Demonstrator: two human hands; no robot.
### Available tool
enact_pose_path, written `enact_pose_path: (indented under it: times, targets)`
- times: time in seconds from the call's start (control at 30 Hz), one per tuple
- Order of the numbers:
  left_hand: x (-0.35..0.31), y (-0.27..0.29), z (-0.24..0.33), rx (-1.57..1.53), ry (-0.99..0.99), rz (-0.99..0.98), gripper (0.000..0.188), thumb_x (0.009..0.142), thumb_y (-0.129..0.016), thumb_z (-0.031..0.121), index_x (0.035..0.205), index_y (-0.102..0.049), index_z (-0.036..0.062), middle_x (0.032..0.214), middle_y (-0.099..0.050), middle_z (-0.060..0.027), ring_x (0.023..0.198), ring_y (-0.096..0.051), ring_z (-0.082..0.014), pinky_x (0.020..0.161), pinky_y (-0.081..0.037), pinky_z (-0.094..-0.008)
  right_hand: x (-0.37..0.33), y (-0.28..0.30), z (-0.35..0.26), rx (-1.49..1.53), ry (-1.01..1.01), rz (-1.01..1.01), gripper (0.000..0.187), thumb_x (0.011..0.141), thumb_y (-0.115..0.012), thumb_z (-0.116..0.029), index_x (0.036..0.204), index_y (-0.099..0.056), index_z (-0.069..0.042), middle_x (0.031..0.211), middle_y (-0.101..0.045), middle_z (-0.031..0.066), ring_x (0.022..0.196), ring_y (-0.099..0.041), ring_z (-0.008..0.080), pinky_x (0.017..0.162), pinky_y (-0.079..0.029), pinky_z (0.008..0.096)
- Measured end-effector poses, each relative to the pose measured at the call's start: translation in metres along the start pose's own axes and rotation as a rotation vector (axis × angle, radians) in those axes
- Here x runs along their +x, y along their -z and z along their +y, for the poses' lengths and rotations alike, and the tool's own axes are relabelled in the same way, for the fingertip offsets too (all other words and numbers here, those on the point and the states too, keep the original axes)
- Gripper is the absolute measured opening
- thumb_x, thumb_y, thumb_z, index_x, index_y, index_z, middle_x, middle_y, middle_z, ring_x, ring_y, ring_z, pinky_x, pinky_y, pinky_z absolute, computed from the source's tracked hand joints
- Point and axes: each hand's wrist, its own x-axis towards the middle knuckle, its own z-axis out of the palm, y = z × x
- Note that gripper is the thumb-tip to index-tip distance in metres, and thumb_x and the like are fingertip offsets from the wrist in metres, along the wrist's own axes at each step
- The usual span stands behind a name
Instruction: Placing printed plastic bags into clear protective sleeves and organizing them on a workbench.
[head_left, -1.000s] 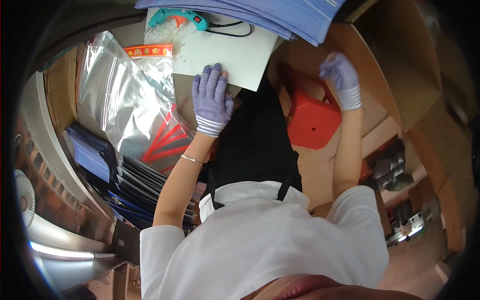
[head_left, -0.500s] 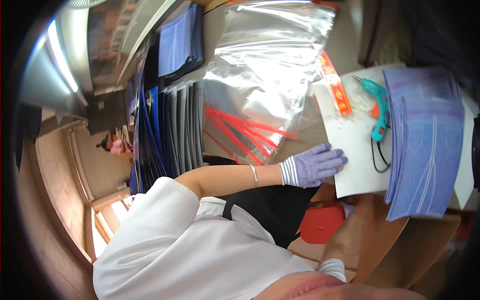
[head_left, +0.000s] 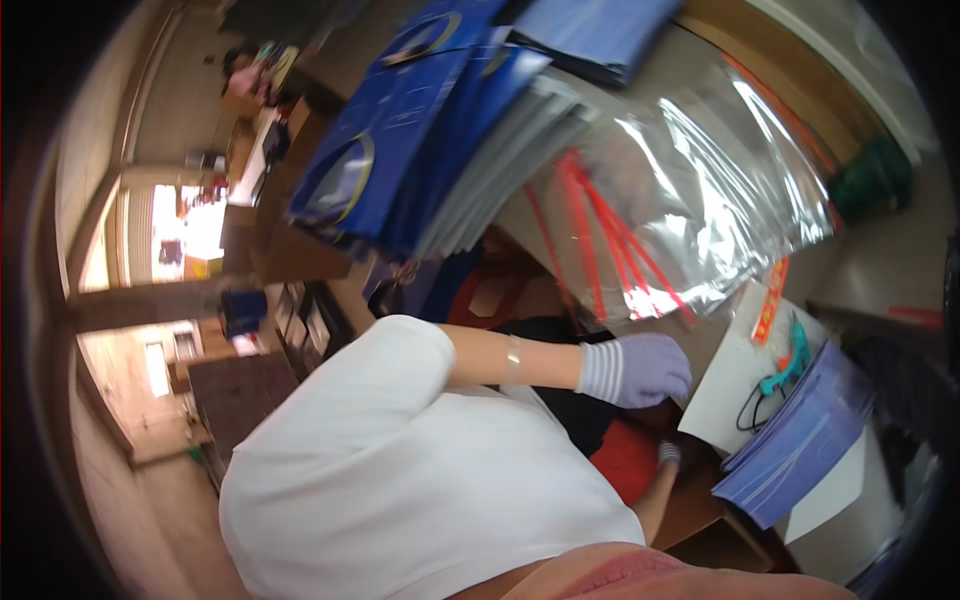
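My left hand point(head_left: 640, 370), in a lilac knit glove with a striped cuff, hangs near the table's edge beside a white sheet point(head_left: 715, 395). Its fingers are loosely bent, and nothing shows in them. Lower down, my right hand point(head_left: 668, 455) reaches by a red thing point(head_left: 628, 462) below the table; its fingers are too small and blurred to read. On the white sheet lies a teal glue gun point(head_left: 790, 362) with a black cord. Next to it is a stack of blue-purple printed sheets point(head_left: 800, 440). An orange strip with yellow marks point(head_left: 769, 305) lies beyond the gun.
Clear plastic bags point(head_left: 720, 190) with red strips point(head_left: 612, 240) spread over the table. Grey panels point(head_left: 510, 150) and blue printed bags point(head_left: 400, 150) stand in rows at the left. An open cardboard box point(head_left: 720, 545) is below the table. A person point(head_left: 245, 75) is far back.
The view has swung round, so the table items appear farther right and turned. My left hand has come off the white sheet, its flat fingers now bent. My right hand is still low.
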Motion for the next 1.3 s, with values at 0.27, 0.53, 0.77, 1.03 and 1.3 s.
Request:
enact_pose_path:
  times: [0.27, 0.53, 0.77, 1.03, 1.3]
  targets:
    - [-0.117, 0.325, -0.006, 0.981, 0.542, 0.412, 0.022, 0.071, -0.055, 0.022, 0.089, -0.061, 0.0115, 0.087, -0.057, -0.0077, 0.087, -0.054, -0.0248, 0.077, -0.044, -0.0349, 0.014, 0.110, -0.219, 0.156, -0.098, 0.196, 0.031, 0.078, -0.054, -0.026, 0.095, -0.060, -0.002, 0.093, -0.060, 0.0213, 0.086, -0.058, 0.0351, 0.078, -0.046, 0.0379]
    - [-0.159, 0.455, -0.195, 1.043, 1.149, 0.222, 0.043, 0.069, -0.064, 0.020, 0.111, -0.060, 0.0141, 0.114, -0.057, -0.0094, 0.110, -0.048, -0.0315, 0.088, -0.031, -0.0574, -0.023, 0.201, -0.301, 0.588, -0.052, 0.031, 0.021, 0.083, -0.048, -0.012, 0.093, -0.058, 0.003, 0.088, -0.062, 0.0138, 0.080, -0.059, 0.0226, 0.072, -0.048, 0.0293]
    - [-0.135, 0.428, -0.137, 1.066, 0.812, 0.087, 0.019, 0.076, -0.057, 0.023, 0.087, -0.066, 0.0099, 0.085, -0.065, -0.0116, 0.078, -0.061, -0.0296, 0.064, -0.047, -0.0481, -0.007, 0.236, -0.327, 1.016, -0.254, 0.017, 0.025, 0.084, -0.048, -0.017, 0.103, -0.053, -0.002, 0.102, -0.057, 0.0159, 0.094, -0.054, 0.0268, 0.081, -0.044, 0.0339]
    - [-0.166, 0.379, 0.064, 0.770, -0.070, -0.136, 0.024, 0.075, -0.056, 0.019, 0.095, -0.061, 0.0077, 0.088, -0.063, -0.0126, 0.080, -0.059, -0.0297, 0.069, -0.045, -0.0387, -0.023, 0.342, -0.440, 1.970, 0.280, 0.036, 0.071, 0.081, -0.043, -0.058, 0.124, -0.039, -0.002, 0.129, -0.038, 0.0178, 0.117, -0.038, 0.0349, 0.098, -0.031, 0.0468]
    - [-0.191, 0.347, 0.107, 0.897, -0.276, -0.198, 0.015, 0.072, -0.059, 0.015, 0.086, -0.061, 0.0103, 0.087, -0.063, -0.0080, 0.079, -0.060, -0.0257, 0.069, -0.047, -0.0369, 0.020, 0.394, -0.576, 1.748, 0.843, -0.098, 0.072, 0.080, -0.045, -0.058, 0.125, -0.037, -0.002, 0.130, -0.036, 0.0179, 0.118, -0.036, 0.0355, 0.098, -0.031, 0.0461]
